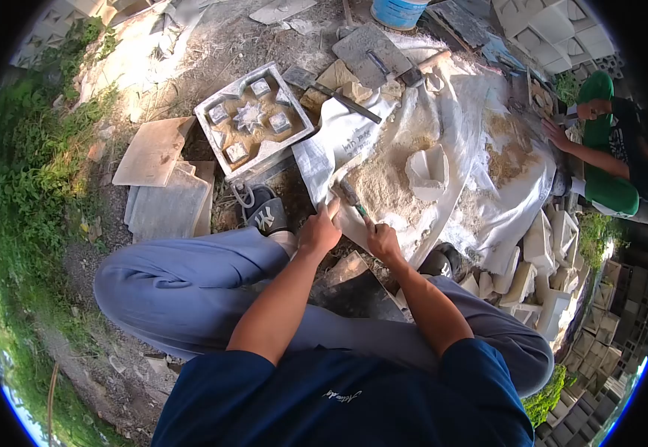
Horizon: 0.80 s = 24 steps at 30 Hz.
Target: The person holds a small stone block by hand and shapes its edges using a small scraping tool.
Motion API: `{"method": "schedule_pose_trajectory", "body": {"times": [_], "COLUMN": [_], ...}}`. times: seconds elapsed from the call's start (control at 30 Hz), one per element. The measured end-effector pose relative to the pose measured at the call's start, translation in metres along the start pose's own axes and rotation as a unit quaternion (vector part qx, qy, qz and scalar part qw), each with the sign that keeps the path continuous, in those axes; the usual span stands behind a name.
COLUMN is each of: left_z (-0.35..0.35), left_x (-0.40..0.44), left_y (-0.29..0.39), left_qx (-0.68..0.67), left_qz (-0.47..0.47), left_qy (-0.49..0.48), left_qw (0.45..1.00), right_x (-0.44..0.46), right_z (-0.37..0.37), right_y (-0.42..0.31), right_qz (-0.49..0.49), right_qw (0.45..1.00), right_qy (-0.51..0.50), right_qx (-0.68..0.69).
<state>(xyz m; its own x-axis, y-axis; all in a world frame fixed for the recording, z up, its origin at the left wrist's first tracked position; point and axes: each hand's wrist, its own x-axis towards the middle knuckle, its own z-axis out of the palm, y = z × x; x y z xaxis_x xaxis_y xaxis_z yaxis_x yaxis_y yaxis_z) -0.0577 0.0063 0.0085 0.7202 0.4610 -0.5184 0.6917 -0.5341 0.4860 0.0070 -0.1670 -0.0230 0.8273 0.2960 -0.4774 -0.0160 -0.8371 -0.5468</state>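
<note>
My right hand (383,242) is closed round the green grip of a small hammer (349,194), whose dusty grey head points up and to the left. Just left of it, my left hand (320,231) has its fingers drawn together near the edge of a white woven sack (353,138); a pale bit shows beyond the fingertips, but what they grip cannot be made out. Pale crumbly material (383,182) covers the sheeting in front of both hands. A notched, pale block (428,173) stands on that material, right of the hammer.
A square pale frame mold (212,112) with a star-shaped centre lies front left, beside stacked flat slabs (167,201). Beyond are a trowel (377,61) on a board and a blue bucket (398,13). Another person (611,141) sits right, above piled pale blocks (536,257).
</note>
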Motion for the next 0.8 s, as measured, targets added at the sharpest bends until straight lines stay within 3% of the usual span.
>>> {"method": "schedule_pose_trajectory", "body": {"times": [0.13, 0.2, 0.3, 0.4, 0.5, 0.6, 0.73, 0.8], "left_z": [0.0, -0.002, 0.007, 0.001, -0.008, 0.005, 0.003, 0.003], "left_x": [-0.002, -0.004, 0.003, 0.0, -0.01, -0.001, -0.005, -0.003], "left_y": [-0.003, -0.003, -0.008, -0.004, 0.003, -0.009, -0.008, -0.009], "left_qx": [-0.004, -0.004, 0.003, 0.007, -0.012, -0.007, -0.008, 0.012], "left_qz": [0.001, 0.069, 0.005, -0.007, 0.024, 0.03, 0.049, 0.023], "left_qy": [0.001, 0.022, 0.007, -0.002, 0.006, 0.024, 0.021, 0.033], "left_qw": [1.0, 0.997, 1.0, 1.0, 1.0, 0.999, 0.999, 0.999], "right_x": [-0.009, -0.013, -0.005, 0.0, -0.004, -0.007, -0.009, -0.002], "right_z": [-0.01, -0.009, 0.005, -0.001, -0.013, -0.009, -0.003, -0.005], "right_y": [-0.009, -0.006, 0.02, 0.015, -0.006, -0.008, 0.014, 0.015], "right_qz": [-0.009, -0.025, -0.071, -0.013, -0.004, -0.058, -0.043, -0.038], "right_qw": [0.999, 0.997, 0.997, 1.0, 0.999, 0.995, 0.999, 0.999], "right_qy": [-0.014, -0.013, -0.002, 0.003, -0.03, 0.034, -0.013, -0.012], "right_qx": [0.031, 0.068, -0.022, -0.002, 0.019, 0.079, -0.02, 0.001]}}
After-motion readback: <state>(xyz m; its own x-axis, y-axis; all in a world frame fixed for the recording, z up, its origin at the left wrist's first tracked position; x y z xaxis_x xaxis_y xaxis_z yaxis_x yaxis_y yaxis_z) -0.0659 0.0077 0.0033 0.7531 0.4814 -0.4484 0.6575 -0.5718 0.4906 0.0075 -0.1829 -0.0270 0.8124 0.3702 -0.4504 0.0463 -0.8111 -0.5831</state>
